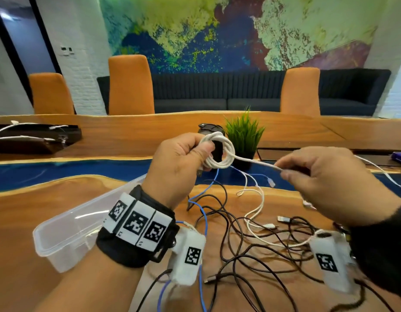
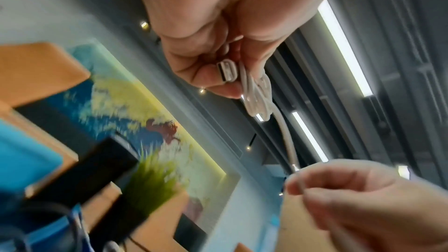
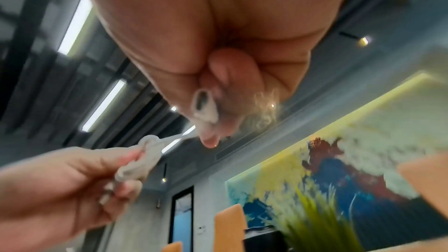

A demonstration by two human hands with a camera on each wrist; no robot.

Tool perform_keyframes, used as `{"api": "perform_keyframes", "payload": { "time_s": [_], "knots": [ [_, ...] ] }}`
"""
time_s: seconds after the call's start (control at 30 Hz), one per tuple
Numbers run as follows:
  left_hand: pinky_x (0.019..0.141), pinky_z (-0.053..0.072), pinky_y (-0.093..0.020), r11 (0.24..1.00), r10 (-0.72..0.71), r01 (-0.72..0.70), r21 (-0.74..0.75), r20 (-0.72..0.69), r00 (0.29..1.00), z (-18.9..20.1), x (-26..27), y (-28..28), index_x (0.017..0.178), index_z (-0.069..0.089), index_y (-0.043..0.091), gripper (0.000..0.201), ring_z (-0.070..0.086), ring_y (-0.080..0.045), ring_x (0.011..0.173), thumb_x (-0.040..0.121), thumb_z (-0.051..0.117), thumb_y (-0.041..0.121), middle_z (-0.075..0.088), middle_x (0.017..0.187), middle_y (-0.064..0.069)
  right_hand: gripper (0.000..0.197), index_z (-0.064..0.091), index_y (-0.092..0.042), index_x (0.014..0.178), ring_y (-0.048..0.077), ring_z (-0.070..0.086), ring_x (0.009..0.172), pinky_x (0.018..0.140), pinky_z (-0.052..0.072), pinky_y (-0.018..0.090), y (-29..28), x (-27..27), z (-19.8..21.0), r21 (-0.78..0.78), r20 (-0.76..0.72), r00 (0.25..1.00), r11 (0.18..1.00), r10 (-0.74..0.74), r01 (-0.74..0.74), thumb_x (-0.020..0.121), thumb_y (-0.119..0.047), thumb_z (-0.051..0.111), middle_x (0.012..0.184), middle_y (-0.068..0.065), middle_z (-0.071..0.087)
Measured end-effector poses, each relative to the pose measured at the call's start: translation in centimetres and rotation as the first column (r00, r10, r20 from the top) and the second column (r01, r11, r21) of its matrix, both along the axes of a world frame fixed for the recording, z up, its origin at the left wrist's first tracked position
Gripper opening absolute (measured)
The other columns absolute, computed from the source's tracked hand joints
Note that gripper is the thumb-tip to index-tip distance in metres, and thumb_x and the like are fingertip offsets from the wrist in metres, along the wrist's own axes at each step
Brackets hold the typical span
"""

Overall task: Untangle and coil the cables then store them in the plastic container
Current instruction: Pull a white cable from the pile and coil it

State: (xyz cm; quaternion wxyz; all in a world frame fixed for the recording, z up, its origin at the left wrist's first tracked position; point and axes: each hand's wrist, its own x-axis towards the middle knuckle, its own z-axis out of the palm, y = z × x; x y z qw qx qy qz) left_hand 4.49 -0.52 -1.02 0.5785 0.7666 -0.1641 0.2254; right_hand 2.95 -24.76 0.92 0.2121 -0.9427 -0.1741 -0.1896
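Note:
My left hand (image 1: 183, 154) grips a small coil of white cable (image 1: 219, 152) above the table, thumb pressed on the loops. In the left wrist view the coil (image 2: 257, 93) and its USB plug (image 2: 226, 71) sit inside the curled fingers. A straight run of the same cable leads right to my right hand (image 1: 307, 170), which pinches its end; the right wrist view shows the white connector (image 3: 203, 106) between the fingertips. A clear plastic container (image 1: 66, 233) lies open at the lower left. A tangle of black, white and blue cables (image 1: 251, 235) lies on the wooden table.
A small potted green plant (image 1: 244, 136) and a dark object stand just behind the coil. A dark tray with white cables (image 1: 32, 138) sits at the far left. Orange chairs (image 1: 130, 84) and a dark sofa line the far side.

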Motion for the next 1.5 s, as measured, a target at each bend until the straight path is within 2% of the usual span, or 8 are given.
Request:
{"api": "perform_keyframes", "payload": {
  "time_s": [0.17,0.27,0.4,0.53,0.9,1.03,1.3,1.5],
  "knots": [
    [0.050,0.045,-0.019,0.895,-0.328,0.210,-0.392,-0.262,0.907,-0.1,-0.8,-2.0,0.088,0.066,0.008,0.016,0.055,-0.010,0.056,0.095,0.053,0.015,0.063,0.069,-0.003,0.009,0.062,-0.024,0.085,0.017,0.058,0.076,0.068,0.043,0.030,0.0,2.0,-2.4,0.046,0.231,0.967,0.994,-0.107,0.099,0.092,-0.019,0.059,0.078,-0.006,0.061],
    [0.054,0.045,-0.023,0.821,-0.471,0.304,-0.483,-0.272,0.839,-0.1,-1.5,-3.0,0.092,0.063,0.007,0.020,0.053,-0.011,0.057,0.084,0.056,0.023,0.062,0.073,-0.004,0.007,0.063,-0.018,0.089,0.011,0.069,0.073,0.066,0.057,0.034,1.1,2.1,-3.1,0.384,0.078,0.997,0.923,-0.004,-0.026,0.094,-0.016,0.058,0.071,-0.002,0.069],
    [0.063,0.045,-0.028,0.856,-0.416,0.294,-0.426,-0.230,0.880,0.0,-1.5,-3.0,0.089,0.069,0.013,0.019,0.058,-0.013,0.065,0.083,0.058,0.027,0.067,0.078,-0.006,0.010,0.059,-0.004,0.095,0.017,0.072,0.070,0.061,0.060,0.029,2.7,0.9,-2.2,0.964,-0.075,0.913,0.262,0.402,-0.036,0.096,-0.006,0.050,0.074,0.009,0.073],
    [0.063,0.047,-0.028,0.863,-0.417,0.316,-0.395,-0.203,0.886,-0.1,-1.8,-3.3,0.084,0.073,0.021,0.016,0.061,-0.013,0.070,0.082,0.059,0.029,0.071,0.085,-0.007,0.013,0.060,-0.002,0.096,0.012,0.066,0.061,0.052,0.055,0.021,3.7,0.4,-2.3,0.995,-0.035,0.835,-0.062,0.549,0.082,0.095,-0.006,0.048,0.077,0.012,0.068],
    [0.056,0.049,-0.019,0.846,-0.434,0.353,-0.401,-0.131,0.891,-0.2,-1.8,-3.6,0.092,0.068,0.016,0.019,0.063,-0.006,0.069,0.081,0.058,0.028,0.071,0.084,-0.001,0.021,0.064,-0.006,0.103,0.009,0.061,0.057,0.047,0.050,0.018,4.2,0.9,-3.3,0.937,-0.056,0.757,-0.228,0.651,0.265,0.085,-0.011,0.055,0.082,0.009,0.065],
    [0.058,0.048,-0.022,0.846,-0.422,0.338,-0.413,-0.130,0.897,-0.3,-1.6,-3.6,0.094,0.068,0.013,0.018,0.060,-0.011,0.071,0.088,0.059,0.028,0.070,0.085,-0.004,0.025,0.066,-0.009,0.104,0.009,0.057,0.058,0.046,0.045,0.018,4.2,0.6,-3.3,0.968,-0.049,0.728,-0.148,0.684,0.205,0.082,-0.015,0.056,0.081,0.006,0.064],
    [0.065,0.054,-0.036,0.942,-0.197,0.208,-0.262,0.068,0.978,-0.9,-1.7,-4.5,0.098,0.072,0.015,0.019,0.064,-0.021,0.072,0.093,0.057,0.025,0.069,0.079,0.000,0.045,0.053,-0.014,0.113,0.020,0.046,0.066,0.051,0.039,0.027,3.7,-0.2,-3.6,0.998,-0.033,0.294,0.014,0.955,0.067,0.076,-0.027,0.075,0.084,0.011,0.047],
    [0.076,0.056,-0.034,0.995,-0.018,0.036,-0.094,0.187,0.982,-1.7,-1.4,-4.5,0.104,0.072,0.016,0.018,0.067,-0.021,0.086,0.097,0.058,0.024,0.071,0.094,-0.007,0.016,0.068,-0.017,0.092,0.016,0.058,0.056,0.046,0.050,0.023,4.4,-0.5,-2.9,0.986,-0.153,0.538,0.094,0.829,0.134,0.076,-0.014,0.068,0.072,0.009,0.061]
  ]
}}
